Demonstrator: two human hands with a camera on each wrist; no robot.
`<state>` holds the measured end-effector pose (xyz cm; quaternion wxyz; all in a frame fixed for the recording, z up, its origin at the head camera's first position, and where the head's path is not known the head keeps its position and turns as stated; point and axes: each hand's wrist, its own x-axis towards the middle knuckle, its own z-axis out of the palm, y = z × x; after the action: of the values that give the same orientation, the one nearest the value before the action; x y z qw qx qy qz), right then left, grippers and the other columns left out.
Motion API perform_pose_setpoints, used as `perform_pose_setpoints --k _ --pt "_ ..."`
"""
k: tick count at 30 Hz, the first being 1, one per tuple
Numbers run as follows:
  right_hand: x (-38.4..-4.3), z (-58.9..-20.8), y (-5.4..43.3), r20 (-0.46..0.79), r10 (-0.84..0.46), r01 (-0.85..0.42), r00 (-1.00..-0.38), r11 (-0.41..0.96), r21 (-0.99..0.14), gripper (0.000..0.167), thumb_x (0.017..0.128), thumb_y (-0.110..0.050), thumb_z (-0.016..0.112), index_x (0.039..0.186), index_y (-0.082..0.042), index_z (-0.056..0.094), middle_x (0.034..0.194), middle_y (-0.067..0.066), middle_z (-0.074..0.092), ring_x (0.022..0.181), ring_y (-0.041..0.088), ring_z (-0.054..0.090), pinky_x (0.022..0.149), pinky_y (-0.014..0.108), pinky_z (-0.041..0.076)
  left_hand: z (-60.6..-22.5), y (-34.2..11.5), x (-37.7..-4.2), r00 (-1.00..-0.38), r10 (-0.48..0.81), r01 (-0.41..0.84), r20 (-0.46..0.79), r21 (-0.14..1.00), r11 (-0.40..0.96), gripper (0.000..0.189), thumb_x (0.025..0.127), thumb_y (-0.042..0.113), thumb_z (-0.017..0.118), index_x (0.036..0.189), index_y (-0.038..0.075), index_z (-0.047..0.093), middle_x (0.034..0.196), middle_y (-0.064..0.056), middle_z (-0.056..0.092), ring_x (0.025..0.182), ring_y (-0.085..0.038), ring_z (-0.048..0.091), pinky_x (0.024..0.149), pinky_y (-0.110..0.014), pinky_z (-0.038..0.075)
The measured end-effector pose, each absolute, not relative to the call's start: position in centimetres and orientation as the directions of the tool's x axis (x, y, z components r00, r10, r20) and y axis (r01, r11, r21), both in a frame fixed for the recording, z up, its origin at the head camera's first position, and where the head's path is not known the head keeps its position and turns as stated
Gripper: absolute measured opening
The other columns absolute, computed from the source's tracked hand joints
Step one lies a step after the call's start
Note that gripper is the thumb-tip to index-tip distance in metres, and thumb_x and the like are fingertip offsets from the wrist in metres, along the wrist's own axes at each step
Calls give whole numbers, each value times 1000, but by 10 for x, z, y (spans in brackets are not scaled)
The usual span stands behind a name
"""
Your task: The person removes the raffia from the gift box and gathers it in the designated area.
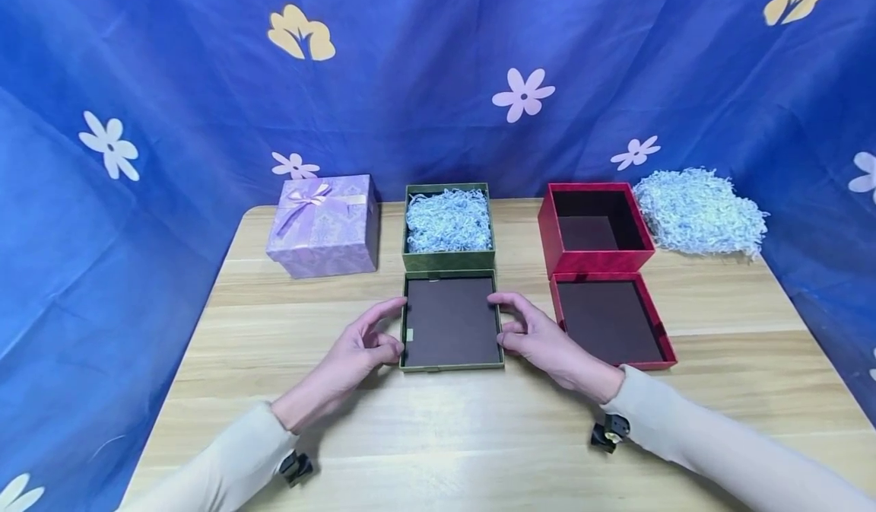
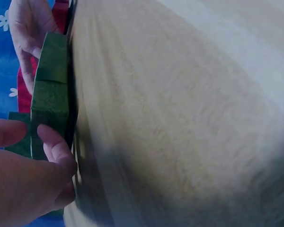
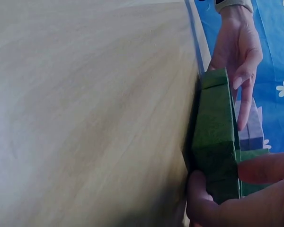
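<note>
A shallow green box lid, dark inside and open side up, is in front of the green box in the head view. My left hand holds its left side, thumb near the front corner and forefinger farther back. On the opposite side my right hand grips the lid, forefinger at the rim and thumb against the wall. The right wrist view shows that thumb low on the lid's green wall. Pale blue shredded paper fills the green box.
At the back left stands a closed lilac gift box with a ribbon bow. An open red box and its upturned red lid are to the right. More shredded paper lies beside them on the wooden table.
</note>
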<state>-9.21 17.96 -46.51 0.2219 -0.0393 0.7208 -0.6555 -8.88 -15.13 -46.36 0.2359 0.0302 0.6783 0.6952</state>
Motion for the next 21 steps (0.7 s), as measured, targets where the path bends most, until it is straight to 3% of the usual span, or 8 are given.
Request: perform_pose_setpoints --k 2,12,18,21 --pt "-92 -465 177 -271 -329 234 -905 149 -961 64 101 9 63 161 -6 48 164 19 41 119 33 58 88 30 54 -465 -151 -89 -888 362 -288 -283 957 41 91 88 -19 64 170 8 36 126 -26 61 99 -21 69 85 -26 59" --pt "-94 -464 178 -276 -325 213 -905 215 -953 75 92 7 71 162 -10 49 165 16 42 131 38 54 83 32 54 -466 -147 -87 -899 338 -270 -280 960 79 87 92 -17 62 170 11 37 132 -28 56 102 -23 66 82 -24 57" --pt "-97 -460 182 -290 -341 197 -894 283 -939 74 94 -1 74 163 -10 47 167 18 39 144 41 48 100 45 54 -466 -145 -87 -905 316 -277 -284 958 70 87 92 -16 63 170 11 36 163 -23 40 104 -22 66 83 -26 59" --pt "-103 -452 185 -246 -337 131 -909 329 -935 70 98 -7 75 162 -8 46 166 20 41 147 43 46 111 56 48 -463 -143 -90 -922 285 -257 -264 964 61 84 94 -13 65 170 7 35 166 -24 37 102 -20 66 82 -30 61"
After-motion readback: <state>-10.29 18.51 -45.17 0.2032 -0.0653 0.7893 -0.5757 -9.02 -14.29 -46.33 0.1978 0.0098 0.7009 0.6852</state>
